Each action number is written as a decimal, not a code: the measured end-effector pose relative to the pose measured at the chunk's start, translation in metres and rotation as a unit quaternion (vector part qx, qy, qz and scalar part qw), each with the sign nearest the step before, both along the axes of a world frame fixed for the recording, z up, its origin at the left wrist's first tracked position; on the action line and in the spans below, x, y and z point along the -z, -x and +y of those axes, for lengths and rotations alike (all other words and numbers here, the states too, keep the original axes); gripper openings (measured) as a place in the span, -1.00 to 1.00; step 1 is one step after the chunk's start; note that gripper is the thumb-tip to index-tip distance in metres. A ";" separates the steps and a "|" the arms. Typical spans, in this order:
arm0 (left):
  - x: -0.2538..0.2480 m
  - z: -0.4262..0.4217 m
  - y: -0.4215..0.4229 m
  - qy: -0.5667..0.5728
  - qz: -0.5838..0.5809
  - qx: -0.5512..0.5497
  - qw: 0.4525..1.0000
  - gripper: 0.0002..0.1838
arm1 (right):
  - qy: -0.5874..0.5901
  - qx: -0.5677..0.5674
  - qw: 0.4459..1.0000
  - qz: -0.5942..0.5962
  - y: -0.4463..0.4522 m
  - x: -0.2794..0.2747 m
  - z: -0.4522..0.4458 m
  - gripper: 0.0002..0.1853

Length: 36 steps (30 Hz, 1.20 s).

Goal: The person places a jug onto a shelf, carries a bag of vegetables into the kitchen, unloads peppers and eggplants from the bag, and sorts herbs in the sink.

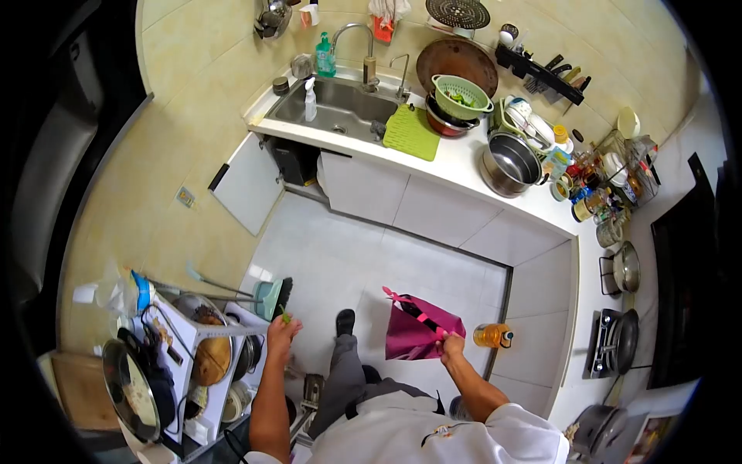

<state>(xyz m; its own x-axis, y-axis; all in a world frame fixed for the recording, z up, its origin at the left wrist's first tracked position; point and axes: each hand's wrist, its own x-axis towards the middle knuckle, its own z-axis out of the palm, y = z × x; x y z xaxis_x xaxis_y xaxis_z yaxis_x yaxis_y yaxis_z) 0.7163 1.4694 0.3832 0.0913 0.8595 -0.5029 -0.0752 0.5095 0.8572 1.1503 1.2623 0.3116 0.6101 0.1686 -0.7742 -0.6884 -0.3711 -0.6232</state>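
My left hand [284, 337] is raised at the lower left, its fingers pinched on a small green vegetable piece [285, 316], too small to identify. Closed on the pink handle of a magenta bag [421, 331], my right hand [452, 346] holds it over the floor to the right of my legs. The bag's mouth gapes, with a dark inside, and its other pink handle sticks out to the left. A bottle of orange-yellow liquid [492, 336] stands to the right of the bag, by the cabinets.
A cabinet door [249, 185] hangs open below the sink [340, 104]. The counter holds a green colander [462, 97], a green cutting board [411, 133] and a steel pot [510, 164]. At left stand a crowded shelf [176, 359] and a dustpan [267, 298] with a brush.
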 end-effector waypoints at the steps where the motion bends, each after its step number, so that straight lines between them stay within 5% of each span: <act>1: 0.002 0.023 -0.011 -0.018 -0.003 0.019 1.000 -0.53 | -0.012 0.015 1.000 0.004 -0.007 -0.004 0.007 -0.66; 6: -0.011 0.178 -0.101 -0.126 0.115 0.180 0.969 -0.49 | 0.004 0.083 0.995 -0.050 -0.041 -0.019 0.046 -0.72; 8: 0.009 0.249 -0.160 -0.377 0.165 0.199 0.889 -0.46 | -0.003 0.120 0.990 -0.073 -0.040 -0.043 0.071 -0.75; 10: -0.066 0.303 -0.229 -0.477 0.227 0.303 0.794 -0.40 | -0.043 0.097 0.992 -0.075 -0.052 -0.045 0.079 -0.83; 11: -0.106 0.325 -0.270 -0.430 0.193 0.329 0.818 -0.41 | -0.054 0.141 0.985 -0.081 -0.054 -0.045 0.089 -0.91; 14: -0.162 0.394 -0.390 -0.572 0.174 0.301 0.743 -0.42 | -0.063 0.187 0.977 -0.087 -0.065 -0.077 0.131 -0.94; 17: -0.209 0.448 -0.496 -0.571 0.171 0.349 0.723 -0.45 | -0.089 0.168 0.976 -0.104 -0.079 -0.080 0.160 -0.94; 24: -0.201 0.540 -0.690 -0.597 0.132 0.385 0.691 -0.42 | -0.049 0.189 0.975 -0.103 -0.098 -0.091 0.221 -0.91; 27: -0.195 0.562 -0.723 -0.596 0.185 0.430 0.652 -0.36 | -0.032 0.161 0.979 -0.122 -0.103 -0.116 0.236 -0.89; 28: -0.183 0.571 -0.728 -0.689 0.129 0.352 0.621 -0.32 | -0.035 0.158 0.979 -0.128 -0.106 -0.126 0.242 -0.89; 30: -0.177 0.583 -0.721 -0.700 0.098 0.335 0.623 -0.44 | -0.043 0.152 0.978 -0.137 -0.108 -0.146 0.250 -0.88; 33: -0.175 0.567 -0.651 -0.568 0.083 0.419 0.704 -0.60 | -0.011 0.143 0.977 -0.159 -0.110 -0.187 0.273 -0.90; 34: -0.150 0.556 -0.624 -0.584 -0.008 0.387 0.713 -0.70 | 0.003 0.142 0.975 -0.168 -0.109 -0.202 0.281 -0.90; 36: -0.097 0.535 -0.569 -0.445 0.103 0.546 0.703 -0.69 | 0.008 0.105 0.977 -0.187 -0.108 -0.234 0.293 -0.89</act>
